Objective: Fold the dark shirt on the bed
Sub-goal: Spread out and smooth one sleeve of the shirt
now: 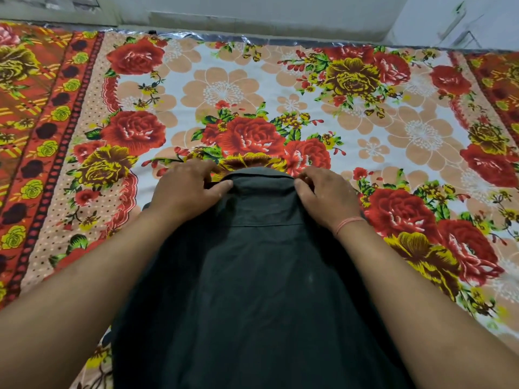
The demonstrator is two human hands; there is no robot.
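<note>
The dark shirt [252, 276] lies back-up on the bed, collar pointing away from me and its body running down to the bottom edge of the view. My left hand [185, 189] pinches the left end of the collar. My right hand [323, 192], with a pink thread on its wrist, pinches the right end of the collar. Both forearms lie over the shirt's sides and hide its sleeves and shoulders.
A floral bedsheet [224, 88] with red roses covers the bed. A red patterned border [42, 136] runs down the left side. Past the far bed edge [266, 39] is a pale wall. Bare sheet stretches beyond the collar and to the right.
</note>
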